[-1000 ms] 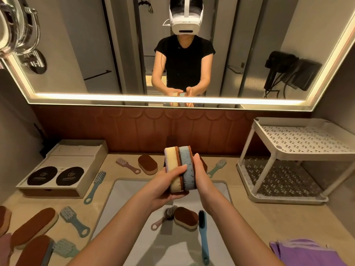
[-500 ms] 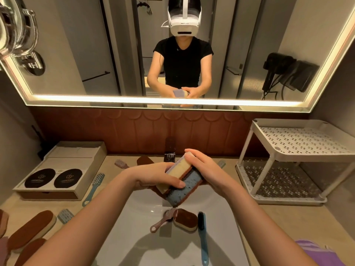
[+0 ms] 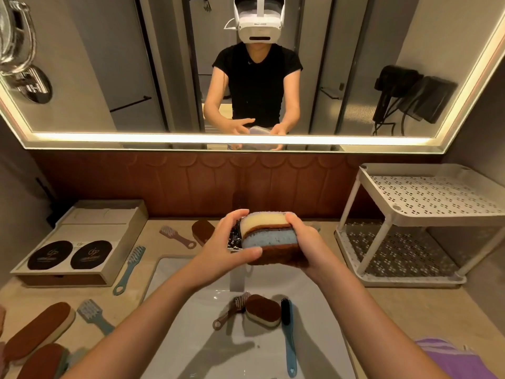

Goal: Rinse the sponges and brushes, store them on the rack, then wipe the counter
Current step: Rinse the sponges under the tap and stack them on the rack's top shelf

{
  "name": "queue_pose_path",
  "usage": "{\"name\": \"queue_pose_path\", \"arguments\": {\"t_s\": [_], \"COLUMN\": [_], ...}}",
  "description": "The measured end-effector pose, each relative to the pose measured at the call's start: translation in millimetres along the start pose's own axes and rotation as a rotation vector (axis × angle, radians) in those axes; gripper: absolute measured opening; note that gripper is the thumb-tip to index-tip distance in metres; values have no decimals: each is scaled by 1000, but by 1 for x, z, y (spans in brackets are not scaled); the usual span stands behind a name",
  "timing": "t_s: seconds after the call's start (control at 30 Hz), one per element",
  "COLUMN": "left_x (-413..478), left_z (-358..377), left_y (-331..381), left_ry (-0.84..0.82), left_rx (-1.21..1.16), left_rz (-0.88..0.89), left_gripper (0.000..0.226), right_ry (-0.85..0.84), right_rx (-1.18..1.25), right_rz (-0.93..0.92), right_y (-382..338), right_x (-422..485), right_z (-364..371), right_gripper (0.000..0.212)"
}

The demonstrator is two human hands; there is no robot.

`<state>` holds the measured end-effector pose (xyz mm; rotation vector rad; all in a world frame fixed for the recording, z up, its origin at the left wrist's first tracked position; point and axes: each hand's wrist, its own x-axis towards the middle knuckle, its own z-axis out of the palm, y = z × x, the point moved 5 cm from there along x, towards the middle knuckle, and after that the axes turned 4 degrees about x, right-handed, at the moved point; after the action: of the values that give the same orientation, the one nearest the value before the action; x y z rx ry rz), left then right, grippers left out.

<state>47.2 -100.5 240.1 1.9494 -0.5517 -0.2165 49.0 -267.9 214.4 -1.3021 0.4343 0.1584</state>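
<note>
1. Sponge stack [image 3: 269, 236]: a cream sponge over a blue one, held level above the sink [image 3: 308, 346].
2. Left grip [image 3: 232, 247]: fingers and thumb curl round the stack's 9 o'clock end.
3. Right grip [image 3: 306, 242]: clasps the stack's 3 o'clock end.
4. In the sink, at 6 o'clock from the stack: a brown sponge [image 3: 263, 310] lies between a short brush [image 3: 226, 314] and a blue brush [image 3: 288, 340].
5. Rack [image 3: 426, 198]: stands on the worktop [image 3: 396, 310] at 3 o'clock, apart from the stack.
</note>
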Motion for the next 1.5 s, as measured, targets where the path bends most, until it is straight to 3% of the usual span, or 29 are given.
{"name": "queue_pose_path", "arguments": {"t_s": [0.13,0.23,0.4,0.53,0.67,0.73,0.9,1.03,1.13,1.3,1.4,1.5], "left_x": [6,13,19,23,32,39,64,87,103,119,133,149], "left_z": [9,10,11,16,19,20,10,4,-1,7,10,17], "left_y": [2,6,8,0,-1,5,26,40,49,73,83,87], "left_ry": [-23,33,157,129,129,125,158,180,139,-33,-37,-24], "left_rx": [285,331,401,387,376,365,416,414,217,-152,-214,-138], "left_rz": [83,154,216,189,211,216,250,178,71,-114,-152,-156], "left_gripper": [95,93,60,39,35,40,26,17,18,41,65,74], "right_ry": [3,-35,-11,19,25,24,-122,-158,-168,-145,-71,-19], "right_rx": [58,111,93,28,3,-23,32,-160,-323,-188,-121,-133], "right_rz": [114,192,193,180,170,156,178,30,-192,-332,-382,-439], "right_y": [12,16,20,23,23,18,-10,-46,-71,-105,-127,-145], "right_x": [2,4,13,14,15,16,11,14,18,22,26,29], "right_z": [4,9,9,7,10,7,-6,-15,-25,-49,-66,-85], "right_gripper": [43,44,41,28,22,25,40,49,42,35,36,33]}}
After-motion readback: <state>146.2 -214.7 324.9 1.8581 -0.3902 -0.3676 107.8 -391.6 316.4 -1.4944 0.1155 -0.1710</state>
